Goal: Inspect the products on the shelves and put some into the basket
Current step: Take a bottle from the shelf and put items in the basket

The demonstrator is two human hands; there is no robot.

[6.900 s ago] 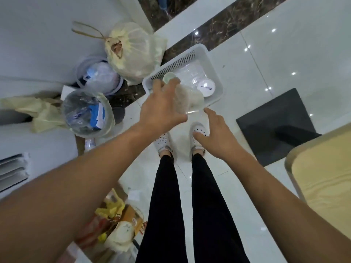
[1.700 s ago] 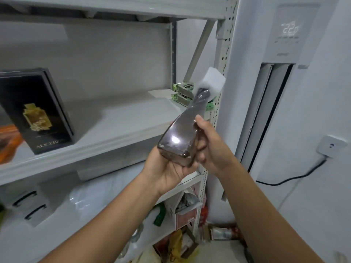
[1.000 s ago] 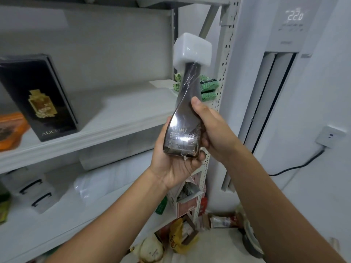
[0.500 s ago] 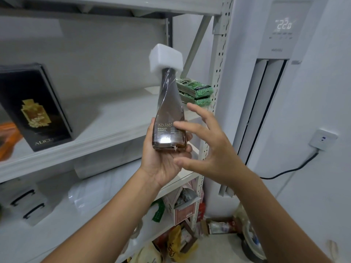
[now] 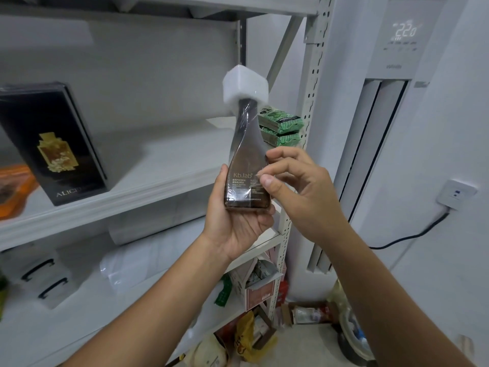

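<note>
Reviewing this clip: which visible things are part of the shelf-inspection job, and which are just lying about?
Job:
- brown Kb.lab bottle, upright in the left hand
- right hand, fingers at the bottle's side
- black Alice box
- green packets

Lying about:
- air conditioner
- wall socket
- floor clutter

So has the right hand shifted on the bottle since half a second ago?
Yes. The right hand, earlier spread open in front of the Kb.lab bottle, has closed toward its right edge, thumb and forefinger now pinching at the wrap there. The left hand grips the base.
</note>
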